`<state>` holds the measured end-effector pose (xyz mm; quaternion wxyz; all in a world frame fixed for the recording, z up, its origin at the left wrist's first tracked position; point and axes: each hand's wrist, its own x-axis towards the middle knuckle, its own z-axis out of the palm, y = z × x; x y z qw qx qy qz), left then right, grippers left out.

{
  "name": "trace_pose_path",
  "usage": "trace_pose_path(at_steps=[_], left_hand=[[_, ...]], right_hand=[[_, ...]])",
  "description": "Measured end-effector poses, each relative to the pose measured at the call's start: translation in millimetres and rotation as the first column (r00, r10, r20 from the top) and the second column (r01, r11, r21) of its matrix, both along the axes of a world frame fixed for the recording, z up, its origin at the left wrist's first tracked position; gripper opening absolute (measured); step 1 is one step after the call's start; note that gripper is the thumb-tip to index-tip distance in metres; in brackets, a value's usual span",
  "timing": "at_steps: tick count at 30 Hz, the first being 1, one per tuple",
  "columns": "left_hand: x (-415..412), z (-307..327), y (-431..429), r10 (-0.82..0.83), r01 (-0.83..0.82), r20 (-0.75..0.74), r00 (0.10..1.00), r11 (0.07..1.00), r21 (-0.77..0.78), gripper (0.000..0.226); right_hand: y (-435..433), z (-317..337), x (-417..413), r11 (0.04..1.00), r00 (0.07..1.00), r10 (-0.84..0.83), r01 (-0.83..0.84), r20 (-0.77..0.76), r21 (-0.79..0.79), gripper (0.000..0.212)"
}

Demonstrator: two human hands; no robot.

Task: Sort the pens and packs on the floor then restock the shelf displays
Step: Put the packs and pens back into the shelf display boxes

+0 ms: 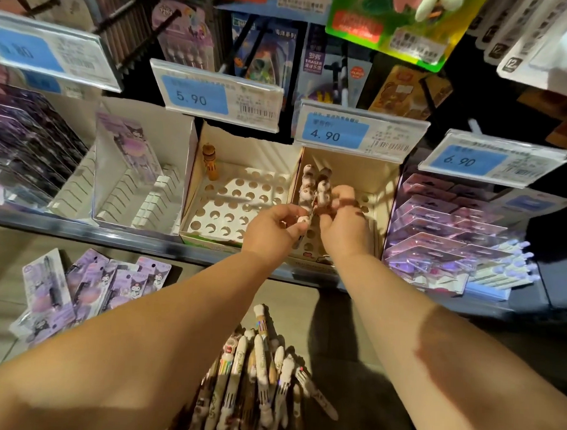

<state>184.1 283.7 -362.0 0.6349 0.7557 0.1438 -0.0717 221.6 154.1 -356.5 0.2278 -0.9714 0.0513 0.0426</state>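
Note:
Both my hands reach into the tan display box (378, 176) under the 4.90 price tag. My left hand (270, 229) pinches a white-topped pen (303, 220) by its upper end. My right hand (344, 223) curls its fingers around another pen among several standing pens (315, 187) at the box's left side. To the left, a white box with round holes (234, 197) holds one brown pen (208, 160). A heap of character pens (257, 374) lies on the floor between my forearms. Purple carded packs (90, 285) lie on the floor at left.
A white slotted box (129, 177) with one purple pack stands left of the holed box. Purple packs fill the shelf at far left (27, 148) and right (448, 230). Price tags 5.90 (196, 96) and 6.90 (470, 160) jut over the shelf; more packs hang above.

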Motion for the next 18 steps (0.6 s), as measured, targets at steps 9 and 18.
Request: trace_pose_path(at_steps=[9, 18], left_hand=[[0.3, -4.9, 5.9, -0.036, 0.04, 0.041, 0.999, 0.995, -0.094, 0.013], [-43.4, -48.9, 22.3, -0.104, 0.111, -0.05, 0.993, 0.981, 0.159, 0.02]], right_hand=[[-4.1, 2.1, -2.5, 0.994, 0.999, -0.002, 0.006, 0.039, -0.106, 0.037], [-20.8, -53.9, -99.1, 0.954, 0.939, 0.125, -0.202, 0.32, 0.22, 0.011]])
